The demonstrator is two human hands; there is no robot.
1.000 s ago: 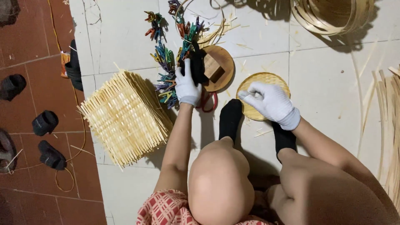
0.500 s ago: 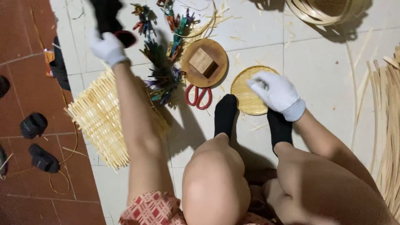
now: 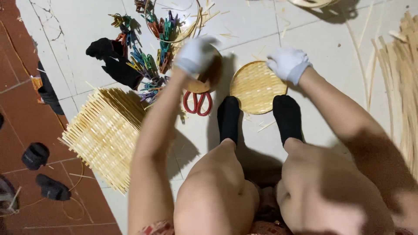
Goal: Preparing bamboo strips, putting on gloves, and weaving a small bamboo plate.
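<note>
Round woven bamboo disc [image 3: 257,87] flat on the tiled floor [image 3: 87,35], just ahead of two black-socked feet. Right hand [image 3: 287,63], white-gloved, resting on the disc's far right edge, fingers curled over the rim. Left hand [image 3: 196,54], also gloved, blurred above a round wooden tray [image 3: 204,80]; spread or closed, cannot tell. Red-handled scissors [image 3: 198,102] just below the tray. Coloured clothespins [image 3: 152,56] heaped to the left, beside a square bamboo mat [image 3: 104,130]. Loose bamboo strips [image 3: 405,78] along the right edge.
</note>
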